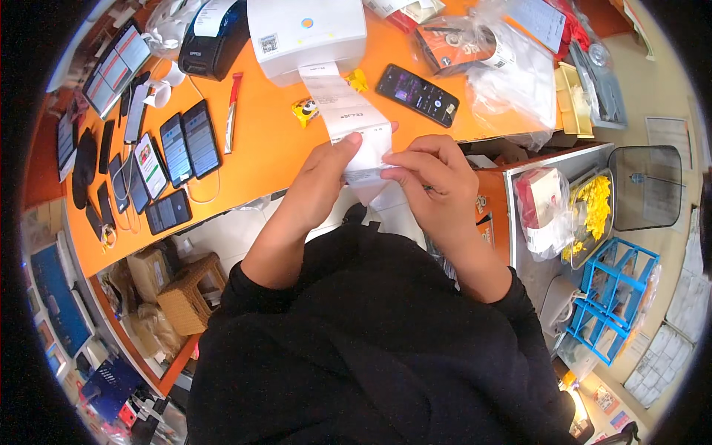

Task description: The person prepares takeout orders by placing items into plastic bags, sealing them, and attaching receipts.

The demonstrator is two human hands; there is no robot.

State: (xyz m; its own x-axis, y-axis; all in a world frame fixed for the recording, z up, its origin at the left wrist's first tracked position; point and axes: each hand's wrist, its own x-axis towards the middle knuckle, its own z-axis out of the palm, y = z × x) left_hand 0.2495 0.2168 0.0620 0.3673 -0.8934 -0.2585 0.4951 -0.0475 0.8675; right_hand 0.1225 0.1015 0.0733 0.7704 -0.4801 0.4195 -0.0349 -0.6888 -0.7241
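Observation:
A long printed paper strip (345, 103) comes out of the front of a white label printer (308, 33) and runs down to my hands, its lower end folded over. My left hand (328, 167) grips the strip's left edge, thumb on top. My right hand (436, 172) pinches the right edge near the fold between thumb and index finger. Small yellow wrapped packets (305, 111) lie beside the strip. A smartphone (418, 95) with a lit screen rests on the orange table (258, 161), right of the strip. A red and white stick sachet (232, 114) lies to the left.
Several phones (179, 149) with cables cover the table's left side, near a tablet (117, 67). A black receipt printer (208, 41) stands beside the label printer. Plastic-wrapped packages (461, 47) lie at the right. Lower right are a tray of yellow pieces (595, 211) and a blue rack (617, 300).

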